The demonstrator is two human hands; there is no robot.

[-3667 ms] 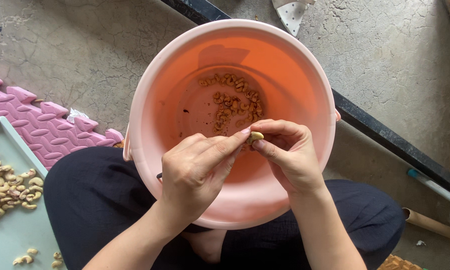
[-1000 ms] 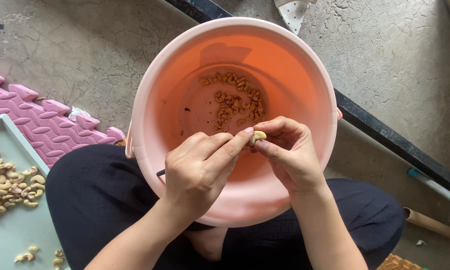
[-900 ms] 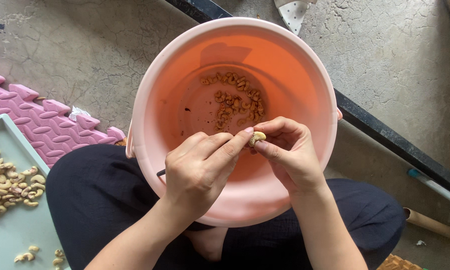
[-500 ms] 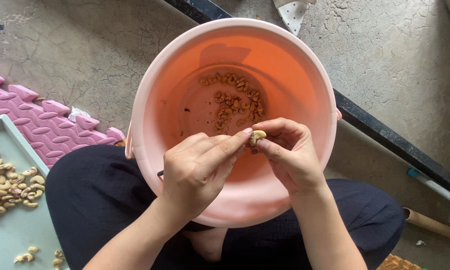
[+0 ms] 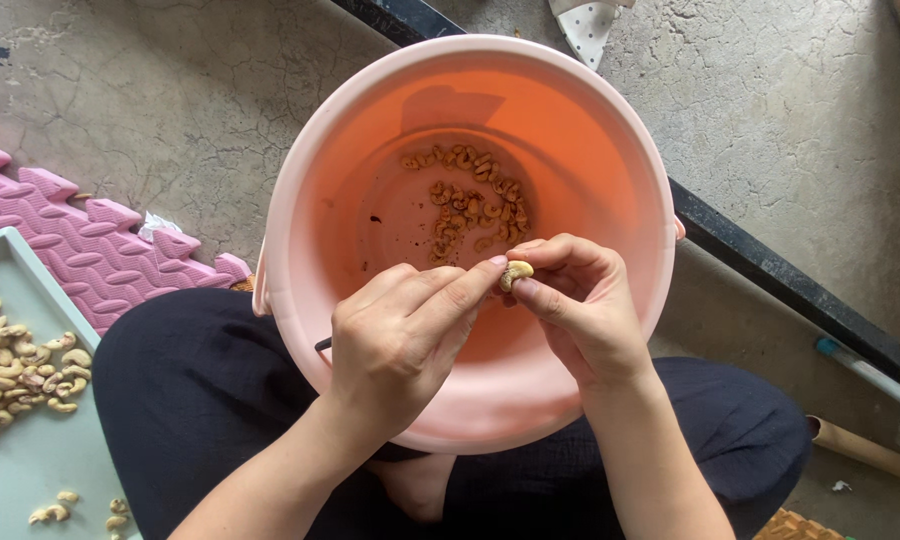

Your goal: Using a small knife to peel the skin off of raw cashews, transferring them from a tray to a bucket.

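A pale cashew nut (image 5: 516,272) is pinched between the thumb and fingers of my right hand (image 5: 580,305), held over a pink plastic bucket (image 5: 610,130). My left hand (image 5: 405,335) presses against the nut with its fingertips and grips a small dark tool whose end (image 5: 323,344) sticks out below the palm. Several brown nuts (image 5: 467,200) lie on the bucket's bottom. The bucket sits between my knees, which are in dark trousers.
A pale green tray (image 5: 30,470) with several peeled cashews (image 5: 15,375) lies at the left. A pink foam mat (image 5: 80,240) lies on the cracked concrete floor. A black bar (image 5: 790,290) runs diagonally at the right, with a tube (image 5: 865,452) beyond it.
Both hands stay over the bucket, working on the same nut. The fingers shift slightly; the nut turns a little between them.
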